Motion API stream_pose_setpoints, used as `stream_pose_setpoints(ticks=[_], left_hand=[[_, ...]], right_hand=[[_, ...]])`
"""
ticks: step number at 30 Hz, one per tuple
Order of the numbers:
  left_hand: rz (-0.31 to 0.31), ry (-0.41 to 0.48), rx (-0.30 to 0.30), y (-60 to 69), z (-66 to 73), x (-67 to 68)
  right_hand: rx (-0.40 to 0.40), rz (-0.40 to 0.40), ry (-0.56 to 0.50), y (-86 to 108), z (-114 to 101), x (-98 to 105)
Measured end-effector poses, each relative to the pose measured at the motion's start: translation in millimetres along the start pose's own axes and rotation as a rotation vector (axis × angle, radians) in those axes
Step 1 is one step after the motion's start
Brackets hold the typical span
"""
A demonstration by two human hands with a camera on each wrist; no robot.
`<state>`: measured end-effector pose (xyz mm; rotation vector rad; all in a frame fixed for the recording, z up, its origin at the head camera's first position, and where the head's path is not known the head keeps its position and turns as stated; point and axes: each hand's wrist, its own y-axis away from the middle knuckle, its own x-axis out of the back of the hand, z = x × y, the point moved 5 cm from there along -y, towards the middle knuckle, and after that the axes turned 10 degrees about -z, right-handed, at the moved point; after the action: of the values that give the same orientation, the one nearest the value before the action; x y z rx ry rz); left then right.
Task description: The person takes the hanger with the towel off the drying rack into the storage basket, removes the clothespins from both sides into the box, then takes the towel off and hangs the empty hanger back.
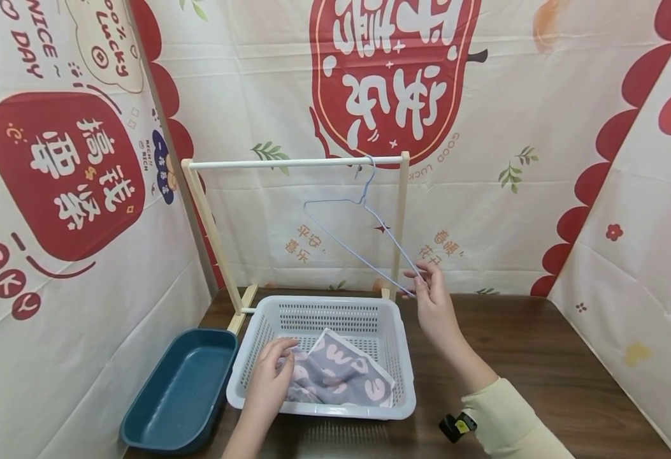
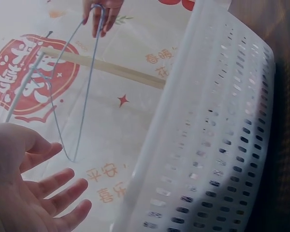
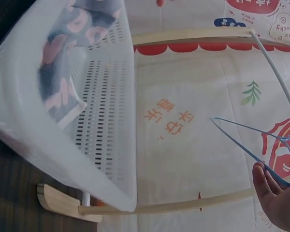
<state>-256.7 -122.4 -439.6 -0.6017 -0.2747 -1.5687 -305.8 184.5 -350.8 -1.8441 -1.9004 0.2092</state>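
My right hand (image 1: 435,303) pinches one lower corner of a thin blue clothes hanger (image 1: 343,245), also visible in the right wrist view beside the fingers (image 3: 266,186). The hanger tilts, and its hook overlaps the right end of the white rod (image 1: 278,164); whether it rests on the rod I cannot tell. Over the left part of a white perforated basket (image 1: 406,382), my left hand (image 1: 269,376) is beside a crumpled grey cloth (image 1: 341,370) with pink patterns and a pale edge. In the left wrist view, that left hand (image 2: 34,188) has loosely bent, spread fingers holding nothing.
A wooden rack (image 1: 211,233) carrying the rod stands behind the basket. To the left sits a dark teal tub (image 1: 169,395). Everything stands on a dark wood table (image 1: 513,344), with printed cloth walls (image 1: 243,242) at the back and sides.
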Motion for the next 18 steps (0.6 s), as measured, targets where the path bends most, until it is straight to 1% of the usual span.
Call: stream_pose_setpoints(ticks=[4, 8, 10, 13, 16, 18], left_hand=[[0.001, -0.010, -0.020, 2.8, 5.2, 4.2], [0.006, -0.042, -0.037, 4.3, 8.8, 9.6], [0.006, -0.060, -0.041, 4.9, 9.3, 12.6], [0.013, -0.090, -0.042, 5.9, 9.0, 18.1], [0.030, -0.155, -0.053, 8.3, 9.6, 24.3], [0.043, -0.217, -0.069, 10.1, 10.0, 27.8]], right_hand=[[-0.011, -0.006, 0.021, 4.3, 4.2, 4.3], [-0.042, -0.023, 0.091, 9.5, 7.2, 9.4], [-0.060, -0.033, 0.143, 12.9, 8.7, 13.0], [-0.077, -0.033, 0.237, 19.9, 11.3, 20.3], [-0.064, -0.033, 0.389, 29.5, 11.4, 28.1], [-0.051, -0.041, 0.493, 37.0, 10.5, 32.8]])
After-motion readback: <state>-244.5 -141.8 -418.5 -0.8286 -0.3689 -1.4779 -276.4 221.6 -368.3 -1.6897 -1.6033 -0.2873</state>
